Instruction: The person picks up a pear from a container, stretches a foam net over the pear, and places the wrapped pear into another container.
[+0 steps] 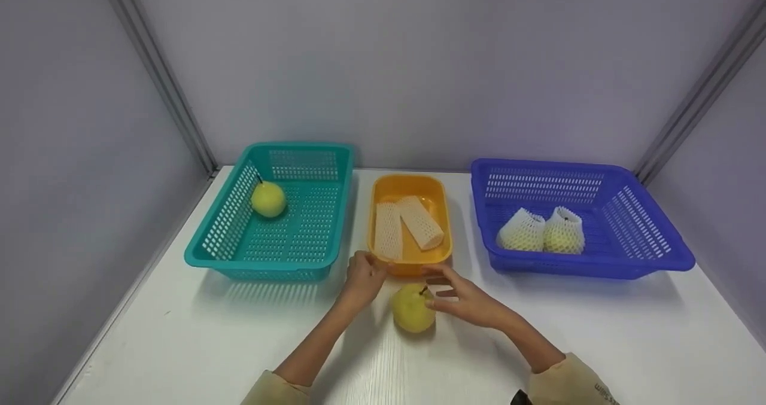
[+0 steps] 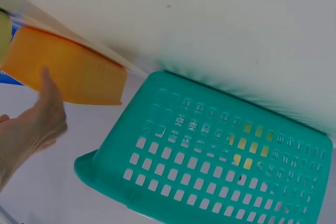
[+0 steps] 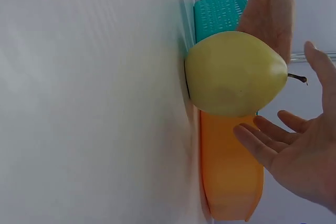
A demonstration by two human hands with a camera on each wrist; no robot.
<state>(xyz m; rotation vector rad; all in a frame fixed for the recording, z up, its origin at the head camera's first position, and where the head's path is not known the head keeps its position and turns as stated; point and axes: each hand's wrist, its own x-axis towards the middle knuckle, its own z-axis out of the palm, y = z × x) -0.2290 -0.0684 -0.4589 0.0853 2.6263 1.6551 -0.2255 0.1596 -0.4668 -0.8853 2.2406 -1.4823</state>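
Observation:
A yellow pear with a dark stem stands upright on the white table, in front of the orange tub. My right hand is at the pear's right side, its fingers spread and the thumb apart. In the right wrist view, those fingertips are close beside the pear, and nothing is in the palm. At the tub's front left corner is my left hand, empty, with its fingers loosely bent toward the rim. Two white foam net sleeves lie flat inside the tub.
A green basket at the left holds one bare pear. To the right stands a blue basket with two pears in foam nets. Grey panels enclose the table at the back and sides.

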